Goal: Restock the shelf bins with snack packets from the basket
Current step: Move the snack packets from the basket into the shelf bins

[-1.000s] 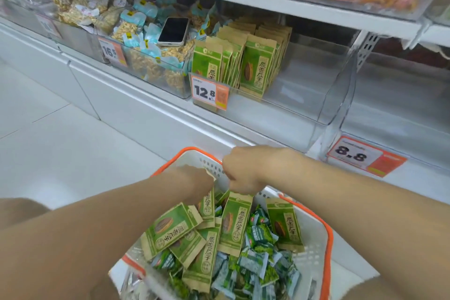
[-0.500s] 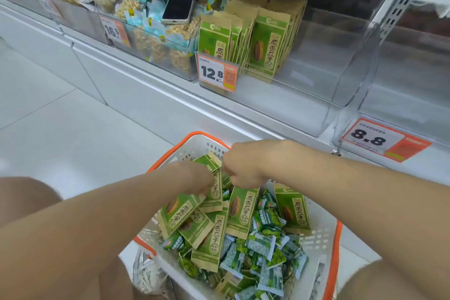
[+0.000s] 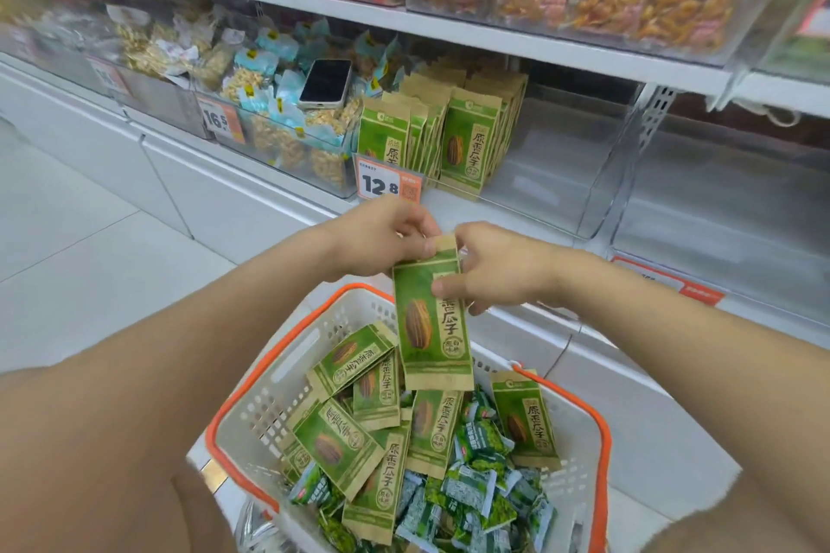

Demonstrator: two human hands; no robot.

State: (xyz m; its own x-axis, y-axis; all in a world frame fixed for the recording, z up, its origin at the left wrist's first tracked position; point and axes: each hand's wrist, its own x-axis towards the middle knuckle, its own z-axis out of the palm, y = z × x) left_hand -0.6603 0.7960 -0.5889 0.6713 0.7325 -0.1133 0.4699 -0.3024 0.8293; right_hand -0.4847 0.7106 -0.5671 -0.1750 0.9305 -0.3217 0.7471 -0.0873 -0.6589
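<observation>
Two hands share one job. Our left hand (image 3: 381,238) pinches the top edge of a green packet (image 3: 433,328), and our right hand (image 3: 498,269) clamps it lower down, thumb on the printed face and fingers curled behind. We hold it upright just above the basket (image 3: 269,377), probably squaring it so it stands label outward like the rows in the shelf bin (image 3: 561,175) behind the 12.8 tag (image 3: 388,184). That bin has bare room on its right side, so we judge it the target. Loose packets (image 3: 334,445) of the same kind lie in the basket over small green sachets (image 3: 476,489). A phone (image 3: 325,83) rests on the snacks in the neighbouring bin (image 3: 292,157). We cannot tell whether the grip holds one packet or several, and the basket's near end is cut off.
</observation>
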